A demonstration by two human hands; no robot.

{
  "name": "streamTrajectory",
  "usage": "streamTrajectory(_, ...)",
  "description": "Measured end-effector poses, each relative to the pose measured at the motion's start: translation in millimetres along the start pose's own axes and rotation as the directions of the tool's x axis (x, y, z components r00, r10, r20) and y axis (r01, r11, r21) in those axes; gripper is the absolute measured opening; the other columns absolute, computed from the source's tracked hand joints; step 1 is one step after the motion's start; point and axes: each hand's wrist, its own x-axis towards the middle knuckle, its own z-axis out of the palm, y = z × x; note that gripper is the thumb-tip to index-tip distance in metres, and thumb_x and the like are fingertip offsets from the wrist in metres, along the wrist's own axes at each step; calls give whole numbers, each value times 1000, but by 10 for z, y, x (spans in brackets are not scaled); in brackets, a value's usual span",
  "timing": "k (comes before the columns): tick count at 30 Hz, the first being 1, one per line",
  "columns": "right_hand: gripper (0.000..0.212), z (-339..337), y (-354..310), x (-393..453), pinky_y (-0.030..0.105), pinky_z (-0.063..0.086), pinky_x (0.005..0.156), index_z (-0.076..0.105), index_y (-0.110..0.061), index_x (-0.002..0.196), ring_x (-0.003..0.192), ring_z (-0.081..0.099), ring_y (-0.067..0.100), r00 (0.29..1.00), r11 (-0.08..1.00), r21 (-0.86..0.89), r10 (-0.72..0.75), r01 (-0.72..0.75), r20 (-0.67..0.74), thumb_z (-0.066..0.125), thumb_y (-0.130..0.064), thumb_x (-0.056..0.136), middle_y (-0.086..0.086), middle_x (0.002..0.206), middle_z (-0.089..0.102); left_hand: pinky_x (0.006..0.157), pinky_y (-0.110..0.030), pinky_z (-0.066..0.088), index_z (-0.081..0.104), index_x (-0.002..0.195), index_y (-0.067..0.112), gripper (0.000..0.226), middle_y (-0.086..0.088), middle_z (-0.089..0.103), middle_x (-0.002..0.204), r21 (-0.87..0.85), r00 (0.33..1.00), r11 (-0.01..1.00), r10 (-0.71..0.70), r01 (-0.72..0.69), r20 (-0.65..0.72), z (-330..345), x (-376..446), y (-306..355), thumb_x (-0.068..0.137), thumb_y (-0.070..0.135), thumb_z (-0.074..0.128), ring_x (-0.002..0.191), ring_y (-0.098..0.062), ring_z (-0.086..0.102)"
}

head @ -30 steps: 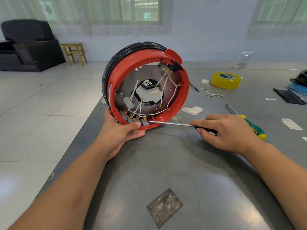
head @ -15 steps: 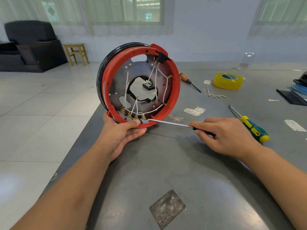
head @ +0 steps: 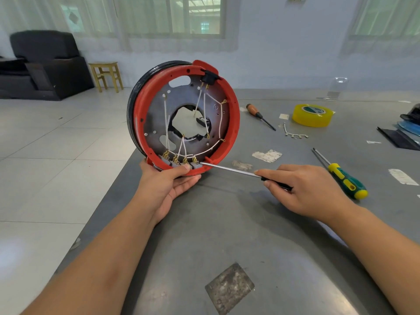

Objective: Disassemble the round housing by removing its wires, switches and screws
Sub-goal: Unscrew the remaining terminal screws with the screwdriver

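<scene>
Now my left hand [head: 167, 185] holds the round housing [head: 184, 117] upright on its edge at the near left corner of the grey table [head: 250, 235]. My fingers are curled under the red rim from below, and my thumb presses on the row of grey switches [head: 179, 163] at the bottom of the ring. The open side of the housing faces me. Inside I see a dark metal plate with a large irregular hole in the middle, and white wires [head: 204, 123] that run from the brass terminals on the switches up to a black part at the top of the rim. Behind the red ring is a black ring.

My right hand [head: 302, 189] grips a screwdriver [head: 229, 170] with a black handle; the fingers are closed around the handle and the index finger lies along the metal shaft. The tip of the shaft touches the rightmost switch at the lower rim.

On the table to the right of my right hand lies a green and yellow screwdriver [head: 343, 178]. Further back lies a small screwdriver with a wooden handle [head: 259, 114], then a roll of yellow tape [head: 312, 115], and between them a short wire with small terminals [head: 294, 134]. Some torn paper scraps [head: 267, 155] lie near the housing.
</scene>
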Motion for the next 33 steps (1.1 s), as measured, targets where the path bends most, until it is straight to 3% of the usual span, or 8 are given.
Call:
streamTrajectory(5, 32, -75, 43, -5, 30, 49, 48, 69, -44, 128, 69, 63, 10, 1000, 999, -44, -10, 11, 16, 61, -36, 98, -18, 83, 67, 73, -41, 66, 42, 142, 21, 74, -28, 76, 115, 80, 1000, 997, 18, -18, 7, 7, -17, -8, 87, -15, 76, 94, -44, 79)
streamTrajectory(14, 40, -131, 104, 16, 20, 37, 42, 71, -45, 123, 60, 58, 9, 999, 998, -41, -43, 43, 2, 41, -47, 96, -18, 82, 68, 71, -39, 66, 40, 142, 33, 83, -22, 73, 124, 116, 999, 993, 26, -29, 34, 15, -22, -23, 86, -17, 75, 94, -42, 80)
streamTrajectory(22, 30, -30, 6, -20, 36, 53, 51, 72, -40, 125, 70, 66, 18, 1000, 1000, -4, 8, -8, -13, 63, -33, 98, -14, 82, 69, 70, -36, 65, 40, 141, 27, 73, -25, 79, 106, 91, 999, 996, -5, 2, 35, 28, -57, 6, 89, -11, 75, 92, -44, 79)
streamTrajectory(29, 33, 9, -33, 9, 34, 52, 53, 68, -43, 131, 72, 65, 16, 999, 999, -1, 32, -32, -16, 56, -36, 100, -15, 87, 70, 67, -34, 64, 40, 143, 17, 69, -26, 79, 105, 32, 1000, 999, -2, 2, 17, 42, -54, 21, 90, -10, 75, 92, -45, 79)
streamTrajectory(33, 31, -44, -19, -10, 32, 51, 48, 74, -39, 121, 66, 65, 15, 996, 1000, -2, 9, -9, -93, 56, -35, 97, -15, 81, 70, 67, -33, 64, 39, 142, 16, 69, -26, 79, 105, 18, 1000, 1000, -4, 4, 19, 24, -44, 25, 90, -11, 74, 93, -46, 79)
